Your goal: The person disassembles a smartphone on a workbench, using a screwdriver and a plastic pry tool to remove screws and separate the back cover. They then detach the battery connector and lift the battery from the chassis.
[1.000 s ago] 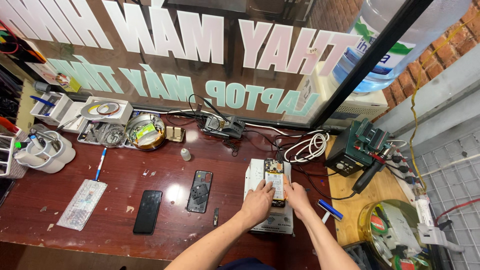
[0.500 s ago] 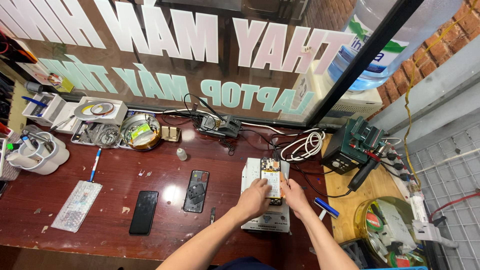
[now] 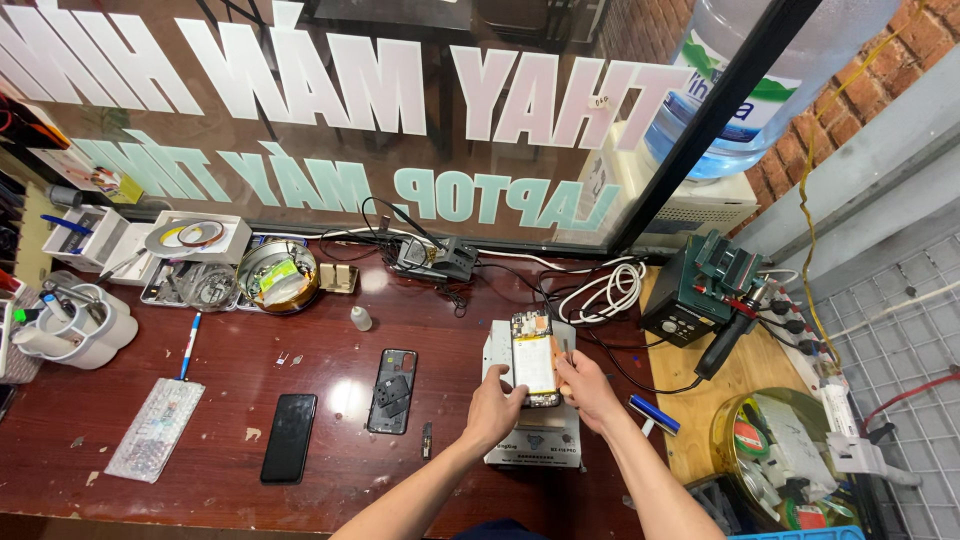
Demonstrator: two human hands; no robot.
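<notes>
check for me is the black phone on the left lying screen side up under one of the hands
No, the black phone lies alone on the red desk, apart from both hands, which are at the opened phone further right.

A phone repair shop is showing here: an opened smartphone with exposed yellow battery (image 3: 535,360) is lying at centre on the dark red wooden table (image 3: 230,350), a green soldering station (image 3: 705,290) is sitting at right, and a lettered glass shopfront (image 3: 330,110) is spanning the top.
</notes>
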